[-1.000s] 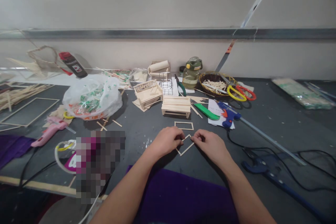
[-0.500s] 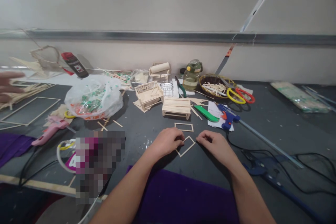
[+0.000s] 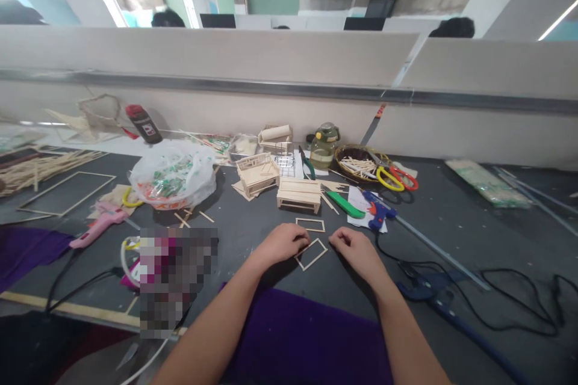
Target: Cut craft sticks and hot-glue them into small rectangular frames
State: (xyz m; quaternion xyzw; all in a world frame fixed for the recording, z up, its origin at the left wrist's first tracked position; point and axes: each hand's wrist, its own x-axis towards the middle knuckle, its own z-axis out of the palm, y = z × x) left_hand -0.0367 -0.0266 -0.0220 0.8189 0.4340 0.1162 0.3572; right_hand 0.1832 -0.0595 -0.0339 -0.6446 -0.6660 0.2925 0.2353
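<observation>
My left hand point(image 3: 284, 242) rests on the dark table with its fingers pinched on the left side of a small rectangular frame of thin wooden sticks point(image 3: 316, 255). My right hand point(image 3: 354, 248) is beside the frame's right corner, thumb and fingertips pressed together; whether anything tiny is between them cannot be made out. Just beyond both hands lies a second small stick frame point(image 3: 318, 230). Behind it stands a miniature slatted wooden table point(image 3: 298, 194), and left of that a miniature wooden bench point(image 3: 258, 175).
At right lie a green-handled cutter point(image 3: 345, 204), a blue glue gun point(image 3: 379, 210), scissors point(image 3: 391, 181) and a blue clamp point(image 3: 424, 289). A plastic bag of scraps point(image 3: 174, 174) and a pink glue gun point(image 3: 99, 222) are at left. Purple cloth point(image 3: 302, 337) lies in front.
The view has tilted upward and shows more of the room behind the partition. A co-worker's hand at the left edge has mostly left view. My hands stay at the small frame.
</observation>
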